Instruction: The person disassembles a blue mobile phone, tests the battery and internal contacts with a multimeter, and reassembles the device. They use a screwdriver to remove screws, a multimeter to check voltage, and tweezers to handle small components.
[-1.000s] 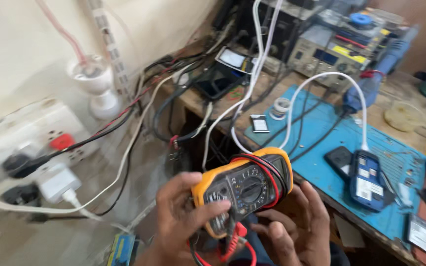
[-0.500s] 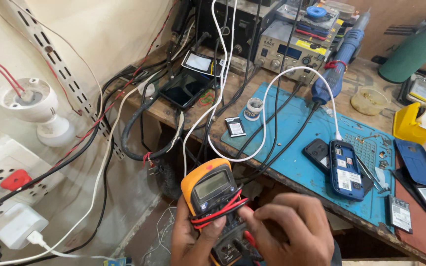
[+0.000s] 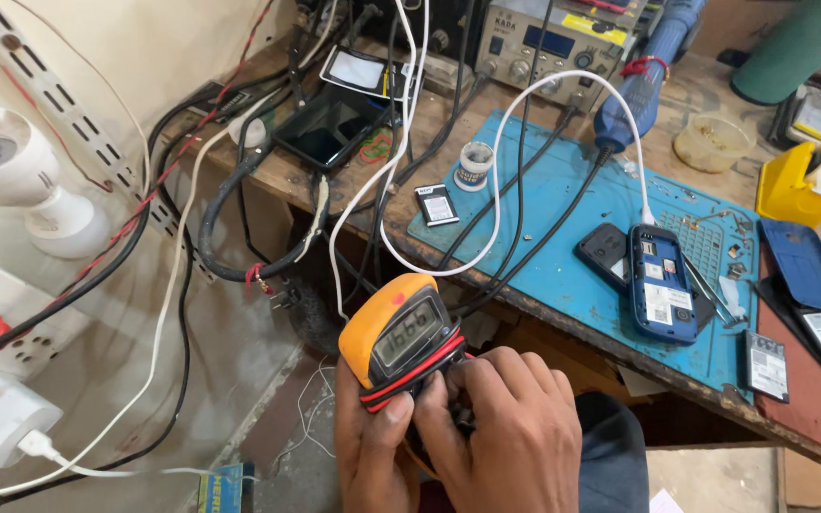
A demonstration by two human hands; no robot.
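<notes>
Cluttered and cable-strewn, the wooden counter (image 3: 563, 318) runs from 11 o'clock down to 4 o'clock, its worn front edge passing just above the hands. Below that edge, at about 6 o'clock, an orange multimeter (image 3: 403, 337) with a grey display is held tilted, screen up, clear of the counter. The left hand (image 3: 368, 446) cradles it from beneath, thumb pressed on the lower left corner where red and black test leads (image 3: 410, 380) are wound around the body. The right hand (image 3: 510, 432) covers the meter's lower half from the 4 o'clock side, its fingers (image 3: 458, 380) curled together and bearing on the casing and leads; both hands are clamped on the meter, so only the display end shows.

At 2 o'clock from the meter lies a blue work mat (image 3: 563, 204) carrying an opened blue mobile phone (image 3: 661, 283), with a dark phone back cover (image 3: 602, 253) touching its left side. A white cable (image 3: 496, 180) loops from the phone toward the meter's top edge, and black cables (image 3: 525, 218) hang over the counter edge just beside it. A yellow tape dispenser (image 3: 795, 185) sits at 2 o'clock, well apart. A white bulb holder (image 3: 21, 180) juts from the wall at 9 o'clock. Open room lies to the left of the hands, over the bare floor (image 3: 268, 418) at 8 o'clock.
</notes>
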